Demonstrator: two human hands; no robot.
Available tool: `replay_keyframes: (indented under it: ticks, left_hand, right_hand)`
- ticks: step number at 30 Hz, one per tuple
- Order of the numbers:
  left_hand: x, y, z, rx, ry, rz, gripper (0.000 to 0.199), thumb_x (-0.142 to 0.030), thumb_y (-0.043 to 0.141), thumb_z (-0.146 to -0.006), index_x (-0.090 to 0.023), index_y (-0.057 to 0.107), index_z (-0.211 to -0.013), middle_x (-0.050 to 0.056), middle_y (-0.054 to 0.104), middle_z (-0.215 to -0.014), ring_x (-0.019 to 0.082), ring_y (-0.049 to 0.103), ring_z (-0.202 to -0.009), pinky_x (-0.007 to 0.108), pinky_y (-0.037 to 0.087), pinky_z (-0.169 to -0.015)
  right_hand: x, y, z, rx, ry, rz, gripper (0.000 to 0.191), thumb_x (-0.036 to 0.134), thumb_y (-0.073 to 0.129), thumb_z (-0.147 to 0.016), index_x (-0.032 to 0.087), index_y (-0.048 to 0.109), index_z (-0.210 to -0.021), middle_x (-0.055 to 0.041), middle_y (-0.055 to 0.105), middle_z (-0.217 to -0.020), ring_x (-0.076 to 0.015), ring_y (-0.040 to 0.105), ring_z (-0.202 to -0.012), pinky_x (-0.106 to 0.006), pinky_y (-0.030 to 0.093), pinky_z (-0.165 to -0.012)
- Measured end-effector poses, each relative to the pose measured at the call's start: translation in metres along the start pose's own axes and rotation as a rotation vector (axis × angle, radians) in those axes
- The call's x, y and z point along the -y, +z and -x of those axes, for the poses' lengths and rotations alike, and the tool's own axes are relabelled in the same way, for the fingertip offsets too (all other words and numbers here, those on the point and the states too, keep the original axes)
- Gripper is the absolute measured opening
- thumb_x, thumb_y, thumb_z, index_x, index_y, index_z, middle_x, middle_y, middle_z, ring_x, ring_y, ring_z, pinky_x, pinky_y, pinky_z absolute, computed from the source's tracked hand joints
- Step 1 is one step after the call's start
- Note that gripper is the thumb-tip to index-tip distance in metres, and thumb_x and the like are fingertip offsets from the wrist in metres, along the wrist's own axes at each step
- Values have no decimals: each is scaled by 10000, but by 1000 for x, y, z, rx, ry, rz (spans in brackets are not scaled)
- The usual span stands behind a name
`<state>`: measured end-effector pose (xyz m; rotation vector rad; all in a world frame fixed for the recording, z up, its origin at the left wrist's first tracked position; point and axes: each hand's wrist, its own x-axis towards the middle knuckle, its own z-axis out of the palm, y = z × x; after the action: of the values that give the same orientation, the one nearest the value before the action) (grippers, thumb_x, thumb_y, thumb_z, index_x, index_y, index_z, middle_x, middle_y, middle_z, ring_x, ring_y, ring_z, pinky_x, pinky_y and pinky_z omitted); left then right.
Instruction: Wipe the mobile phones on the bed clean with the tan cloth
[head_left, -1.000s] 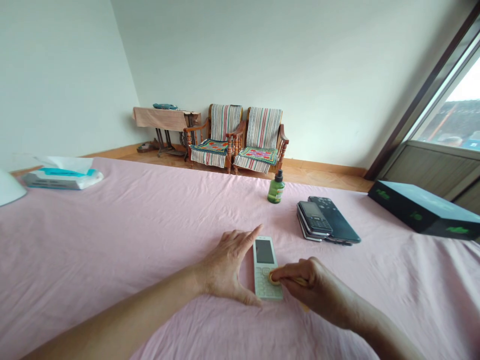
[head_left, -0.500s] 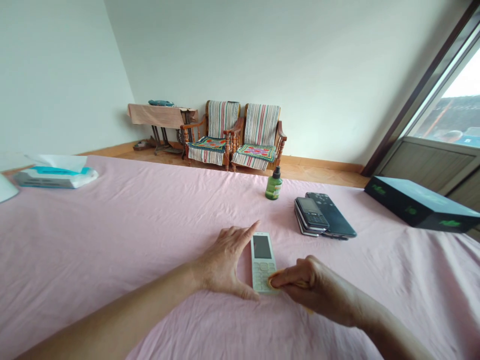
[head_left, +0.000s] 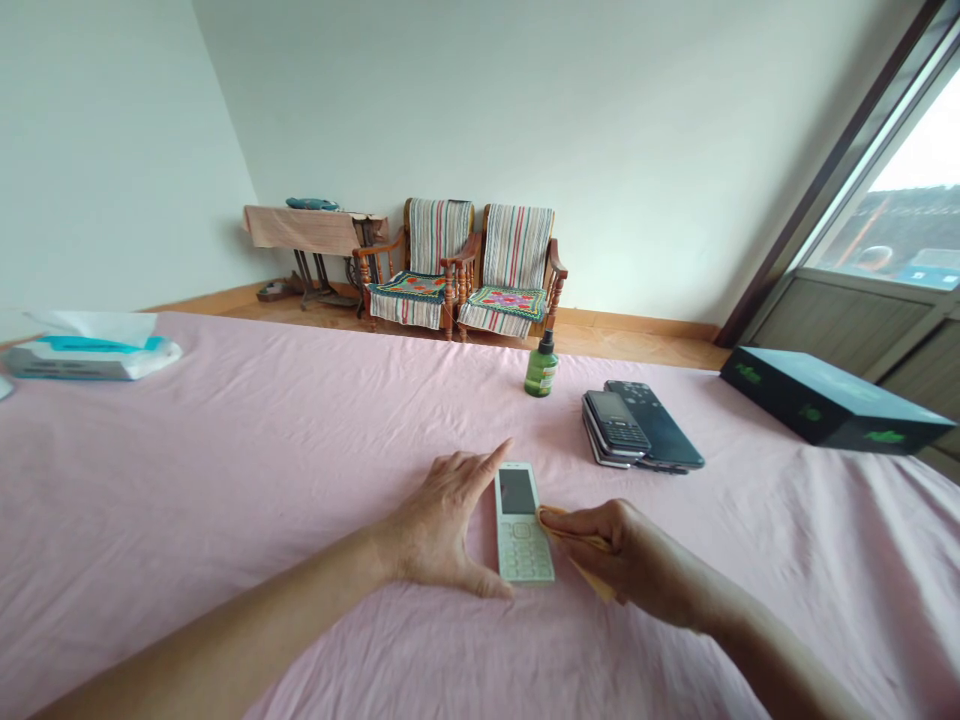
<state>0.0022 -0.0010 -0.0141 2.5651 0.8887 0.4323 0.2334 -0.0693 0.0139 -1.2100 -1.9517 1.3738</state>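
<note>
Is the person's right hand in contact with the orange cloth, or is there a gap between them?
Touching. The head view shows it: the right hand grips the orange cloth, which sticks out from beneath its fingers.

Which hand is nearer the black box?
Right: the right hand, holding an orange cloth, is left of the black box; the left hand is farther left, beside the white keypad phone.
</note>
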Motion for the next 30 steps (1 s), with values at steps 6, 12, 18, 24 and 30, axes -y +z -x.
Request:
replay_keyframes:
  ticks: [6, 12, 18, 24, 30]
  left_hand:
    - [1, 1, 1, -9, -2, -2, 1286, -653, 750, -530, -235, -10, -1480, 148, 310, -1465, 374, 289, -1302, 556, 171, -1073]
    - [1, 1, 0, -17, 10, 1, 1294, -659, 752, -526, -230, -9, -1480, 155, 348, -1438, 375, 331, -1271, 554, 195, -1062]
    - [1, 1, 1, -20, 5, 2, 1301, -672, 753, -521, -246, -16, -1480, 146, 314, -1465, 372, 304, -1293, 549, 187, -1066]
    - [3, 2, 1, -30, 11, 21, 1311, -678, 758, -517, -244, -19, -1480, 153, 310, -1466, 366, 314, -1291, 531, 192, -1069]
    - [3, 2, 1, -30, 1, 28, 1323, -690, 755, -501, -239, -12, -1481, 158, 298, -1473, 382, 304, -1293, 553, 184, -1068]
  right_hand:
    - [8, -7, 16, 209, 70, 70, 326, 375, 435, -938, 152, 671, -902, 61, 358, -568, -49, 306, -460, -174, 223, -404]
    - [6, -1, 9, 47, 38, 103, 330, 387, 443, -933, 160, 680, -899, 62, 379, -516, -62, 287, -464, -188, 232, -420]
    - [12, -6, 15, 195, -3, 154, 245, 250, 440, -937, 157, 638, -826, 66, 317, -575, -43, 282, -477, -179, 190, -419]
    - [9, -14, 16, 232, -25, 218, 236, 132, 411, -917, 149, 611, -793, 73, 275, -567, -36, 249, -472, -180, 160, -410]
    - [12, -5, 12, 164, -43, 217, 272, 108, 401, -900, 162, 661, -844, 68, 320, -547, -39, 279, -462, -180, 183, -416]
